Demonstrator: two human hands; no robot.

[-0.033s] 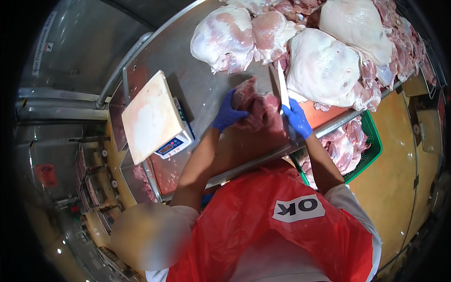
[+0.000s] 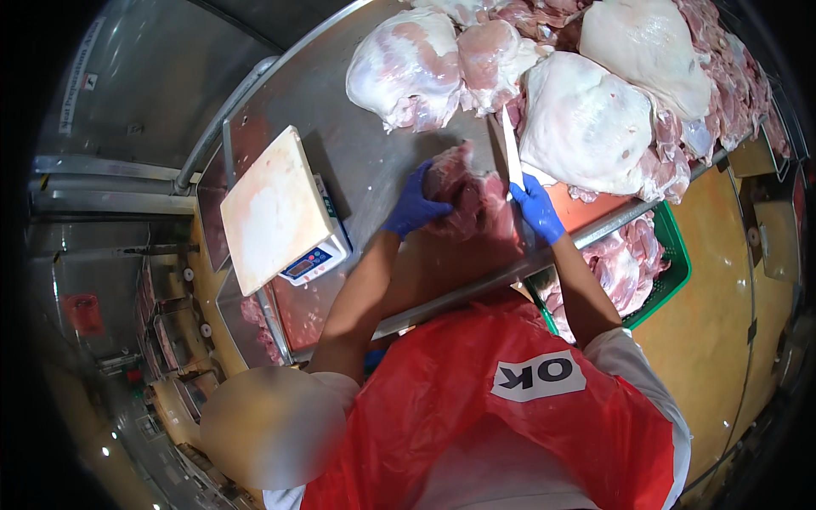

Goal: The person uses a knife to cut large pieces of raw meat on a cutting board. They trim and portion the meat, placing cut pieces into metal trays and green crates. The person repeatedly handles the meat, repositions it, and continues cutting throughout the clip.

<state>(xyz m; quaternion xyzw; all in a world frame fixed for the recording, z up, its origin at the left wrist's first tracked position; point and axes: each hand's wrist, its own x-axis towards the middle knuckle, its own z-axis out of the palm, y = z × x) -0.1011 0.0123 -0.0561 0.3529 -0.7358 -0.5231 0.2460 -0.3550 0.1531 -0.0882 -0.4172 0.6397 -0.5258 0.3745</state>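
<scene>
A dark red piece of raw meat lies on the steel table in front of me. My left hand, in a blue glove, grips its left side, with the thumb across the near part and the fingers along the far edge. To the right of the meat, my right hand, also blue-gloved, is closed around the handle of a knife. Its long white-looking blade points away from me, upright in the view and apart from the meat. Most of the handle is hidden in my fist.
Large pale, skin-covered cuts and more raw meat are piled at the far right. Left of my hands stands a digital scale with a wide whitish board on top. Beyond the table's near edge, a green crate holds meat.
</scene>
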